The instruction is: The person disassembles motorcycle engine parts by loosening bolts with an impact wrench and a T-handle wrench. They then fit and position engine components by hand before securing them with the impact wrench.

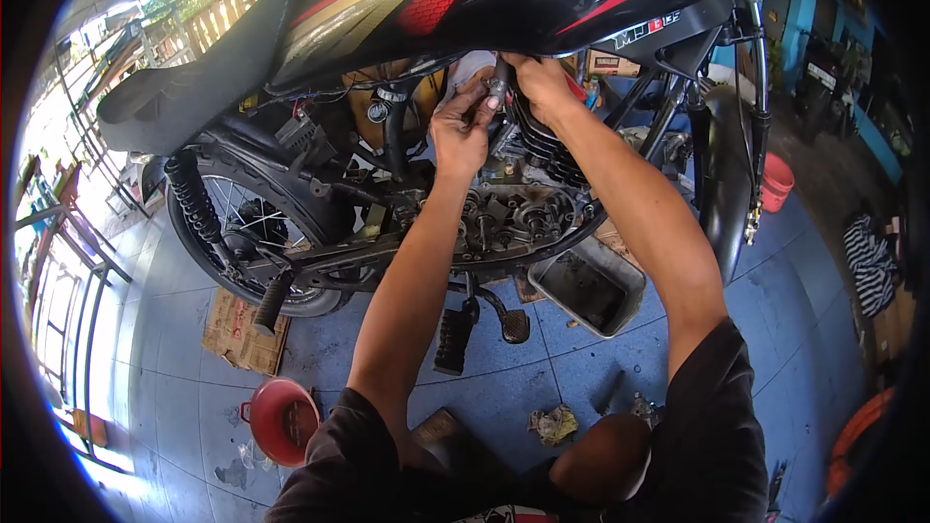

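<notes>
A motorcycle with a black, red and gold fuel tank (484, 0) stands side-on before me. Under the tank, my left hand (462, 134) has its fingers closed round a small dark metal part (498, 82) beside the engine. My right hand (539, 87) reaches in from the other side, at the top of the finned cylinder (547, 150); its fingertips are partly hidden under the tank, and what they hold cannot be made out. Below both hands, the engine's side (509, 220) is open, with gears showing.
An oil tray (635, 302) lies under the engine. A foot pedal (514, 326) and footrest (452, 341) stick out towards me. Cardboard (242, 334), a red bucket (283, 421) and a crumpled rag (553, 424) are on the tiled floor. Another red bucket (775, 182) stands by the front wheel.
</notes>
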Demonstrator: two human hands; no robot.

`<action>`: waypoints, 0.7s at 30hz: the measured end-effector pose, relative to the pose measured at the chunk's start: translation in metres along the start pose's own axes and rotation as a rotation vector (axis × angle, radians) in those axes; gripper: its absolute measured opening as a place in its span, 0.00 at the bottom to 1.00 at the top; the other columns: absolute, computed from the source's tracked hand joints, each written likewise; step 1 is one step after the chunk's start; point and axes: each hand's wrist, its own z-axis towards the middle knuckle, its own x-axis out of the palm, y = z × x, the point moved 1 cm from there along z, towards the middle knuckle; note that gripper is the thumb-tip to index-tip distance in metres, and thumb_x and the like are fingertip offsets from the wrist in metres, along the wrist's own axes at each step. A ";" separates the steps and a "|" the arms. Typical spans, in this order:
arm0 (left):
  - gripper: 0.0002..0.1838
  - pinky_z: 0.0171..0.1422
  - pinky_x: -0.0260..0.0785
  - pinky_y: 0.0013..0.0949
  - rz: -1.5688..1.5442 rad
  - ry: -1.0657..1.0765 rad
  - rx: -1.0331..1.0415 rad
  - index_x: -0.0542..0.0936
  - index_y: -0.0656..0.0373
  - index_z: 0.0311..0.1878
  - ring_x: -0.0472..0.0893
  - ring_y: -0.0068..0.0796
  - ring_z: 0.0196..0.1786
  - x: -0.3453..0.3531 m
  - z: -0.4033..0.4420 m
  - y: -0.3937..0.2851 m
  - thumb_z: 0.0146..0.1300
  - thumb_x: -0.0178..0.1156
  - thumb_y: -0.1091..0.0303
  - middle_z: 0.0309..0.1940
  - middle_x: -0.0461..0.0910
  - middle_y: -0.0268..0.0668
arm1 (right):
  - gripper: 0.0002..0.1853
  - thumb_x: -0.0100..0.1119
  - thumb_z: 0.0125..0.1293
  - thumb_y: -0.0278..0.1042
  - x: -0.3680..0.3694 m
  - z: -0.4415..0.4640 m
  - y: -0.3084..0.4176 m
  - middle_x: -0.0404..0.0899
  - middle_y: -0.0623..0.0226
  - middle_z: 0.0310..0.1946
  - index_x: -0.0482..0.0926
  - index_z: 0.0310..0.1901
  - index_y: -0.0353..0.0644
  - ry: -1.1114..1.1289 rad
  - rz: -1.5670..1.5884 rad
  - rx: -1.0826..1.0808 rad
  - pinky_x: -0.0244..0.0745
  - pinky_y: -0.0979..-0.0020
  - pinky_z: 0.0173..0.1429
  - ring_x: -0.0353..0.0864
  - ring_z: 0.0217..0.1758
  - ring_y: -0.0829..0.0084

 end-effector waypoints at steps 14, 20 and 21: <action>0.16 0.48 0.71 0.23 -0.057 -0.069 -0.039 0.79 0.74 0.53 0.78 0.20 0.41 0.013 -0.002 -0.004 0.62 0.63 0.79 0.42 0.83 0.39 | 0.10 0.58 0.65 0.24 0.004 -0.005 0.007 0.79 0.67 0.38 0.77 0.48 0.38 -0.122 0.078 -0.040 0.73 0.68 0.40 0.77 0.38 0.72; 0.16 0.49 0.72 0.24 -0.008 -0.050 -0.029 0.78 0.74 0.53 0.79 0.21 0.40 0.013 0.000 0.001 0.62 0.63 0.80 0.41 0.84 0.40 | 0.11 0.59 0.64 0.23 0.000 -0.004 0.010 0.78 0.66 0.42 0.77 0.48 0.39 -0.053 0.090 0.047 0.72 0.68 0.48 0.76 0.43 0.70; 0.16 0.50 0.72 0.24 -0.025 -0.058 -0.052 0.78 0.74 0.53 0.80 0.22 0.41 0.011 0.001 0.006 0.61 0.63 0.81 0.42 0.84 0.41 | 0.10 0.59 0.64 0.23 0.002 -0.005 0.010 0.79 0.66 0.41 0.77 0.48 0.38 -0.051 0.071 0.044 0.72 0.68 0.47 0.76 0.42 0.71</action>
